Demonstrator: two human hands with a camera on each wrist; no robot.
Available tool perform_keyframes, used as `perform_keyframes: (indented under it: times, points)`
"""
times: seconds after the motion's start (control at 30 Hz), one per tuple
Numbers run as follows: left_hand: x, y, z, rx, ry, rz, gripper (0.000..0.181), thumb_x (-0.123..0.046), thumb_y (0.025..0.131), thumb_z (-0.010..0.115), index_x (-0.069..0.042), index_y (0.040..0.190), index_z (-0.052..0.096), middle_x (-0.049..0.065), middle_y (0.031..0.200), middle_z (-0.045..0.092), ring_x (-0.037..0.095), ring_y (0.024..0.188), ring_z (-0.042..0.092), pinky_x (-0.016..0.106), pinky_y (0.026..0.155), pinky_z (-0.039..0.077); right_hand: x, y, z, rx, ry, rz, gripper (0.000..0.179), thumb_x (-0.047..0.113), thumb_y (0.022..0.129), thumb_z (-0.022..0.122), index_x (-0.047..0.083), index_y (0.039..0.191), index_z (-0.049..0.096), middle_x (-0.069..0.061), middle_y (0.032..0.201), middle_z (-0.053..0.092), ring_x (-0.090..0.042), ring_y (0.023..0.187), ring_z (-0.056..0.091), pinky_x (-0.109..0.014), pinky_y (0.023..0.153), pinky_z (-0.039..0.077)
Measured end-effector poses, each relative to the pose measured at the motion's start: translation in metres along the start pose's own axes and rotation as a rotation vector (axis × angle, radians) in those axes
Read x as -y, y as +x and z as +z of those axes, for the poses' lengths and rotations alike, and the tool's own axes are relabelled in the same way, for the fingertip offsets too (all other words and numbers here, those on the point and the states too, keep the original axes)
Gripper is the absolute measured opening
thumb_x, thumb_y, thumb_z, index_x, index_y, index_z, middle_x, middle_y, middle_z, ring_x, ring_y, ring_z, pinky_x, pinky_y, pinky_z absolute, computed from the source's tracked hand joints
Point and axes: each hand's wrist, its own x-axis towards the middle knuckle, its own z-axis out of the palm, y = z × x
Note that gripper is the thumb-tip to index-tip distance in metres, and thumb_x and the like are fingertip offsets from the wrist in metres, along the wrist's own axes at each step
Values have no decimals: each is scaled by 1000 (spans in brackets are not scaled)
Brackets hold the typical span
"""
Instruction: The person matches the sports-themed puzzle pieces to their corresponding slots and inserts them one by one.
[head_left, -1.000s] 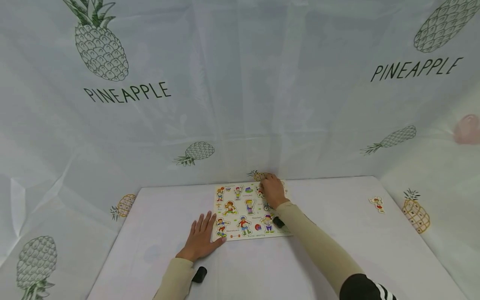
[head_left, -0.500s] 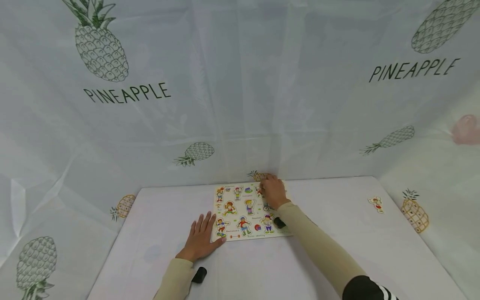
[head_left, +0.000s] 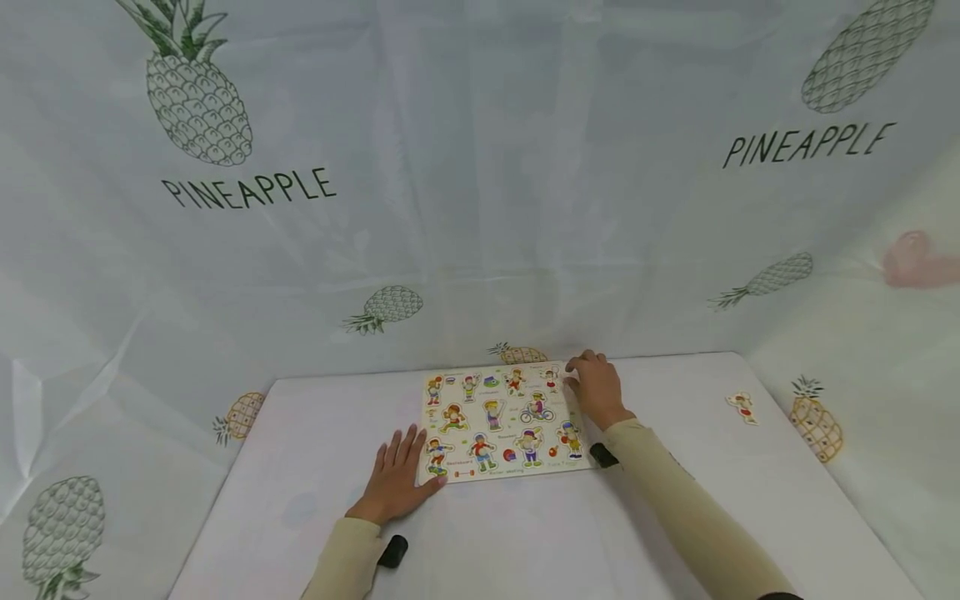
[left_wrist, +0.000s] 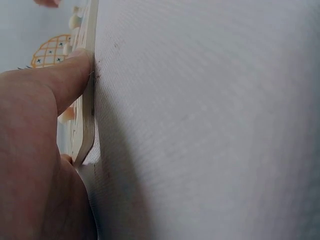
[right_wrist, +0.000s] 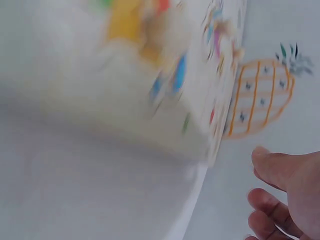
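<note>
A wooden knob puzzle board (head_left: 465, 432) with pictures of children playing sports lies at the table's far edge. My left hand (head_left: 392, 481) lies spread at its front left corner, the thumb on the board's edge. In the left wrist view, the thumb (left_wrist: 70, 75) touches the board's side, and small knobs stick up beyond it. Just off the board's right edge is my right hand (head_left: 597, 389), its fingers loosely bent around nothing. The right wrist view has its thumb (right_wrist: 280, 170) and fingers apart. A loose puzzle piece (head_left: 742, 407) with a small figure lies far right on the table.
The white-covered table (head_left: 510, 542) meets a hanging pineapple-print cloth (head_left: 480, 208) right behind the board. A black wrist device (head_left: 393, 551) is by the left forearm, another black one (head_left: 603, 455) by the right.
My right hand has moved right, off the board's upper right part, uncovering the pieces there. The left hand stays at the board's corner. The head view has shifted slightly.
</note>
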Motion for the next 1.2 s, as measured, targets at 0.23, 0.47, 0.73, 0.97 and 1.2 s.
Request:
perform_keyframes:
  times: [0.23, 0.47, 0.73, 0.97, 1.2]
  points:
    - [6, 2, 5, 8, 48, -35, 95, -56, 96, 69, 0, 164, 32, 22, 174, 22, 50, 160, 14, 67, 128, 10, -39, -24, -23, -12, -12, 65, 18, 3, 87, 85, -2, 103, 77, -23, 106, 69, -44, 97, 64, -57, 80, 56]
    - [9, 4, 7, 9, 67, -39, 94, -54, 97, 70, -1, 164, 32, 21, 174, 23, 49, 160, 14, 67, 127, 11, -73, -56, -44, -77, -23, 66, 17, -3, 84, 85, -4, 99, 76, -26, 101, 68, -46, 88, 62, -58, 72, 53]
    - [8, 3, 7, 8, 78, -36, 94, -55, 97, 69, -2, 165, 31, 21, 174, 23, 49, 160, 15, 67, 128, 11, -113, -79, -66, -141, -36, 103, 19, -6, 82, 85, -6, 97, 75, -31, 100, 67, -50, 87, 61, -61, 66, 52]
    - [5, 3, 6, 2, 53, -33, 94, -52, 96, 71, 0, 164, 32, 22, 173, 24, 50, 160, 15, 68, 127, 10, -147, -95, -80, -161, -43, 157, 22, -7, 82, 84, -9, 101, 73, -38, 103, 63, -55, 85, 59, -65, 64, 50]
    - [1, 3, 5, -11, 46, -23, 93, -51, 96, 72, 0, 163, 33, 23, 172, 25, 51, 159, 16, 69, 126, 11, -169, -103, -96, -153, -73, 194, 23, -7, 83, 81, -12, 104, 71, -41, 103, 62, -58, 85, 58, -66, 63, 49]
